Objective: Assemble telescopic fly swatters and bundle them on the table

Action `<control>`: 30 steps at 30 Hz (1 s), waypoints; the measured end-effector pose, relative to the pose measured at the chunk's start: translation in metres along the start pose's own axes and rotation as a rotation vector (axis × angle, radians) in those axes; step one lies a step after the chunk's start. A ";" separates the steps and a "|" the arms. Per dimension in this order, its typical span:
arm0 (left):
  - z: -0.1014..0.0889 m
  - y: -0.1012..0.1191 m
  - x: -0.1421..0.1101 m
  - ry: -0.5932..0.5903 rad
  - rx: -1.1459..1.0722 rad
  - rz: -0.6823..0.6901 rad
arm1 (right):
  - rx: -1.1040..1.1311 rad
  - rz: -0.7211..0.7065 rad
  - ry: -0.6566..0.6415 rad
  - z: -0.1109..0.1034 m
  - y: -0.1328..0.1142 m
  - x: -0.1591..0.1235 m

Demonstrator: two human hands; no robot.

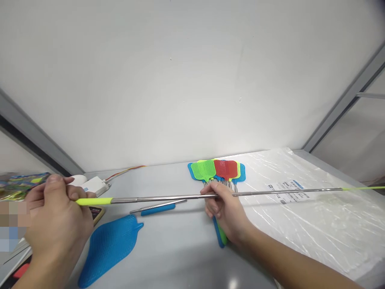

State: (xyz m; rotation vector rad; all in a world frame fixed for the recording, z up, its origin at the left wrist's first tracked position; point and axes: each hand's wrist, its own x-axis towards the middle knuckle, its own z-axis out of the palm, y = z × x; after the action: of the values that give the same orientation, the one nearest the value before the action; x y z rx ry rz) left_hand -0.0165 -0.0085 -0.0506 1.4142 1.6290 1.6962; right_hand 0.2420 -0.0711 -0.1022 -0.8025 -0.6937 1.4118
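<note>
My left hand (58,218) is closed round the yellow-green handle of a long telescopic metal rod (168,197) that stretches level across the table to the far right, where a yellow-green swatter head blurs at the frame's edge. My right hand (224,210) pinches the rod near its middle with thumb and fingers. Just beyond and under that hand lies a fanned bunch of fly swatters (218,170) with green, red, yellow and blue heads. A loose blue swatter head (110,245) lies below the rod near my left hand, beside a short blue-handled rod (156,207).
A white plastic-wrapped slab (306,224) with a printed label fills the table's right side. A white box (94,185) with red and yellow wires sits at the back left, next to a colourful packet (21,185). A phone edge shows under my left hand. White wall behind.
</note>
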 end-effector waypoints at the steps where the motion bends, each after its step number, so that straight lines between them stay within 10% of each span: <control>1: -0.001 -0.002 0.002 0.074 -0.137 0.024 | 0.015 -0.014 0.020 -0.001 -0.002 0.001; 8: -0.005 -0.019 0.015 0.182 -0.478 -0.011 | 0.103 -0.129 0.165 -0.009 -0.023 0.008; 30: -0.040 -0.043 0.064 0.426 -0.480 -0.089 | 0.163 -0.439 0.530 -0.086 -0.091 0.049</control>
State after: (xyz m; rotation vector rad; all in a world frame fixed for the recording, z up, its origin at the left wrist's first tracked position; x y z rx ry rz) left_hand -0.0915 0.0345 -0.0576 0.7788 1.3121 2.2471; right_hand 0.3667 -0.0277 -0.0785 -0.7918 -0.3091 0.7964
